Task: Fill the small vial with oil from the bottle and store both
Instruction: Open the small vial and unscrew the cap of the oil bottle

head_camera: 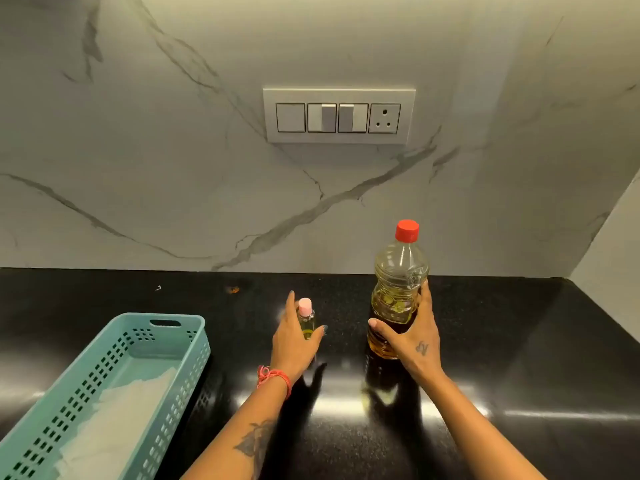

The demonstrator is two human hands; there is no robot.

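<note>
While capped, vial [307,318] holds yellow oil, bottle [396,292] amber.

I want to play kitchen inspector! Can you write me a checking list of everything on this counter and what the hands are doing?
Surface: black shiny counter, with a small orange spot near the wall.
Job's things: oil bottle upright, red cap on, partly full; small vial upright, pink cap on, yellow oil inside.
Clutter: teal basket on the left, white paper lying in it.
Hands: left hand wraps the vial; right hand grips the bottle.
Cables: nothing seen.
Surroundings: white marble wall with a switch panel holding switches and a socket.
</note>
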